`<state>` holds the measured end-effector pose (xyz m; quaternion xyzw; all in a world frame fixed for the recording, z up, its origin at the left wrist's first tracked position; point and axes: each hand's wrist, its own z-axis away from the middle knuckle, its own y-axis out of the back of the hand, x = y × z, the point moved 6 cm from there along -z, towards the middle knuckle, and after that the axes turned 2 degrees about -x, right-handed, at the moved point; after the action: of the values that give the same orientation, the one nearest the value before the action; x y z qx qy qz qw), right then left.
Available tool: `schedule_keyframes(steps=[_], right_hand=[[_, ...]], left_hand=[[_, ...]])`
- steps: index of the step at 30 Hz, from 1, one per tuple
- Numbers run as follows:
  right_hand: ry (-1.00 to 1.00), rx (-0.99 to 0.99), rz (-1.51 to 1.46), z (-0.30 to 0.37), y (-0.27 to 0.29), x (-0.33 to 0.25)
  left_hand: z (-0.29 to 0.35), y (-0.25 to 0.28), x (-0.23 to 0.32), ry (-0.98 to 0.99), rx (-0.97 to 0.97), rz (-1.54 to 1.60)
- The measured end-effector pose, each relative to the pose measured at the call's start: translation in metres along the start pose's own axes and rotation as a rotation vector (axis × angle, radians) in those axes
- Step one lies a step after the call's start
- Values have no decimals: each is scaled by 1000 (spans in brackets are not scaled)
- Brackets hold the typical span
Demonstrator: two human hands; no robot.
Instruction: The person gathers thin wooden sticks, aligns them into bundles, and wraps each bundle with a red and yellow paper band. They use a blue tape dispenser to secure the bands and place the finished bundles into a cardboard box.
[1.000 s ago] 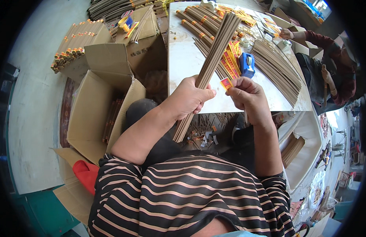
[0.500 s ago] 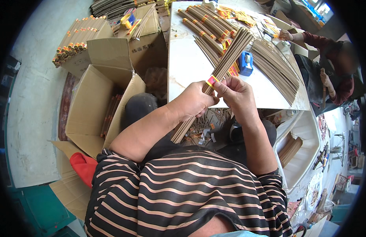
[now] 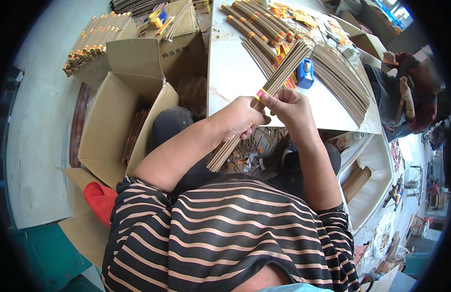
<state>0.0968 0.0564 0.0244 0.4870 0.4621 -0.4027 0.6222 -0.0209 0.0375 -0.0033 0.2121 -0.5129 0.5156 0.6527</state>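
My left hand (image 3: pixel 242 119) is closed around a bundle of thin brown incense sticks (image 3: pixel 286 65), held at a slant over the table's near edge. The lower end of the bundle sticks out below that hand, above my lap. A red and yellow paper label (image 3: pixel 260 93) lies across the sticks just above my left hand. At the label, the thumb and fingers of my right hand (image 3: pixel 289 104) are pinched together on its right edge. Behind the bundle, more loose sticks (image 3: pixel 257 57) and red and yellow labels (image 3: pixel 283 50) lie on the white table (image 3: pixel 230 73).
A blue tape dispenser (image 3: pixel 305 74) stands right of the bundle, beside a spread of sticks (image 3: pixel 340 82). Banded bundles (image 3: pixel 257 22) lie at the back. An open cardboard box (image 3: pixel 106 121) is at my left, a white tub (image 3: pixel 381 170) at my right. A co-worker (image 3: pixel 410 87) sits beyond.
My hands and the bundle have shifted slightly down and left in view, the right hand still pinching at the label. The co-worker's far hand has drawn back from the table.
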Motion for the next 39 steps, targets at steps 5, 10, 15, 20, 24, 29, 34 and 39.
schedule_keyframes(steps=[5,10,15,20,24,29,34,39], right_hand=[[-21,-34,17,1,-1,2],[-55,-41,17,3,-1,-1],[-12,-50,-64,5,0,1],[-32,-64,-110,6,2,-2],[55,-75,-94,12,3,-11],[10,-45,-7,12,7,-4],[61,-55,-105,19,7,-6],[67,-69,-104,29,10,-9]], left_hand=[[2,-1,-5,15,-31,16],[2,-2,-3,20,-30,-15],[4,-5,3,-102,-97,-36],[6,-6,4,-192,-181,-61],[5,-9,2,-196,-143,-68],[0,-6,-6,-153,-130,-70],[6,-10,-6,-134,-112,-53],[12,-15,-3,-121,-147,-74]])
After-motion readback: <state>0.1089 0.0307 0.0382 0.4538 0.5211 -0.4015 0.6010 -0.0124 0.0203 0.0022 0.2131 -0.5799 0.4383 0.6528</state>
